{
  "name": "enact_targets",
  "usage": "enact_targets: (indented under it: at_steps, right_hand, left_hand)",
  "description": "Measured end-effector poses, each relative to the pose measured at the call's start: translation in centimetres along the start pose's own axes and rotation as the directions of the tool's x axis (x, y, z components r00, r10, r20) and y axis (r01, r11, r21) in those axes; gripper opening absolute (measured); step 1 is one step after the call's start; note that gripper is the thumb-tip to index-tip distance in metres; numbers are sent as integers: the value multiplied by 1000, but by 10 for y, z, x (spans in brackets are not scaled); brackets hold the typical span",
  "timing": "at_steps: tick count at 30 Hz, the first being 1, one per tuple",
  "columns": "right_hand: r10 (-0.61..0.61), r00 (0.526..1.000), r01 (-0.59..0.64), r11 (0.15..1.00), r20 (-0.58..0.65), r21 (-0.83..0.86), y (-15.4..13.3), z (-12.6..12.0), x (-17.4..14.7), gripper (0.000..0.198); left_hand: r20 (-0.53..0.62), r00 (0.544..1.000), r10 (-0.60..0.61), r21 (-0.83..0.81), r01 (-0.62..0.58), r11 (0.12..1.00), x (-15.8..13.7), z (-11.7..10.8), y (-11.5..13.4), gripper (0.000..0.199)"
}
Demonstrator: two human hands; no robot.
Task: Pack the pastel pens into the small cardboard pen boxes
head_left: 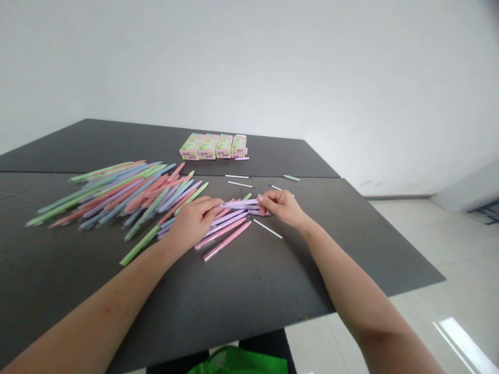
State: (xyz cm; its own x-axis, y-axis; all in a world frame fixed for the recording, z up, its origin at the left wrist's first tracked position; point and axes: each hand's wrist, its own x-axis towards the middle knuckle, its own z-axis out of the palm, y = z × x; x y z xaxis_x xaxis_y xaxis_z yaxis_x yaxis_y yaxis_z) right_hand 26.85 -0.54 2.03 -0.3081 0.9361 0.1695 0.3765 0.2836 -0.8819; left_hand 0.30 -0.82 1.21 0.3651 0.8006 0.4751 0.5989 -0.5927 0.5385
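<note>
My left hand point(192, 221) is closed on the left end of a slim purple pen point(238, 205). At the pen's other end, the thumb and fingers of my right hand point(284, 207) pinch it. More purple pens and two pink pens point(227, 241) lie on the table just below, between my hands. A thin white pen refill point(267, 228) rests under my right hand, and other refills point(240, 184) lie beyond my fingers. Left of my left hand spreads a loose pile of pastel pens point(117, 195) in green, blue, red and purple.
Several pink-and-green boxes point(223, 146) stand in a row at the back, a purple piece point(241, 159) before them. A short green piece point(291, 178) lies to the right. The dark table point(370, 249) has a seam across it and ends at the right over pale floor.
</note>
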Motion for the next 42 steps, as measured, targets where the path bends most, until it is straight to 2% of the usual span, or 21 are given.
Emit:
enact_targets:
  at_steps: [9,12,15,18,21,26,33,38,42]
  right_hand:
    - [110,993,-112,991,40,71,0,6,1,60]
    - [74,997,-77,992,39,98,-2,5,0,53]
    - [-11,1000,11,991,-3,136,-3,2,-1,43]
    - [-54,996,60,995,-65,81,0,0,-1,38]
    - [-36,994,39,999,-105,27,3,0,0,30]
    - [25,997,-16,991,-66,130,2,7,1,35]
    - [42,997,-33,990,-64,140,3,10,1,35]
    - [64,995,-53,987,-73,150,2,8,2,37]
    - [88,992,-73,985,-91,154,7,3,5,40]
  left_hand:
    - [8,1000,-6,-20,7,1000,0,1,-1,29]
    - [32,999,-17,-12,18,1000,0,1,-2,28]
    - [11,999,-41,-8,41,999,0,1,-3,29]
    - [7,999,-47,-22,47,999,0,1,-4,30]
    - [19,999,-34,-15,34,999,1,1,-3,29]
    - [-8,1000,-15,0,15,1000,0,1,-4,30]
    - [-24,1000,3,27,-2,1000,-1,3,-6,29]
    - [6,1000,-22,15,22,1000,0,2,-4,30]
    - [-2,993,-120,2,120,993,4,-5,-3,40]
